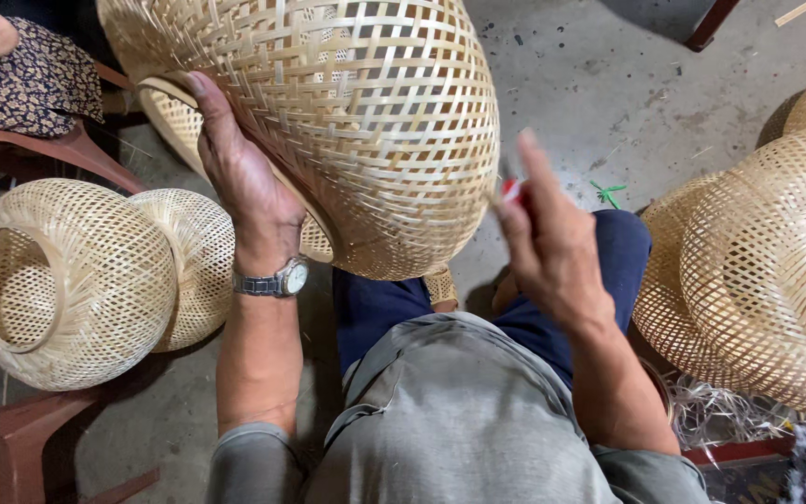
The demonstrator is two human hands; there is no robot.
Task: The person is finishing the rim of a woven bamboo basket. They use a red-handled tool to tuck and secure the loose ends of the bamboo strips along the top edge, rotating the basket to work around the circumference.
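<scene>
Grey-shirted lap lies below the woven bamboo lampshade (366, 121), whose weave looks complete. Left hand (244, 177) lies spread flat against its side; right hand (543, 233), just beside its rim, pinches a small red tool (511, 190). Finished shades (67, 280) rest nearby.

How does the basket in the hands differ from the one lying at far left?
The held woven basket is lifted, braced by the left hand; the left basket lies on its side, untouched. The held one fills more of the frame. The left one shows its round opening; the held one shows its woven side. Both are pale open-weave bamboo.
</scene>
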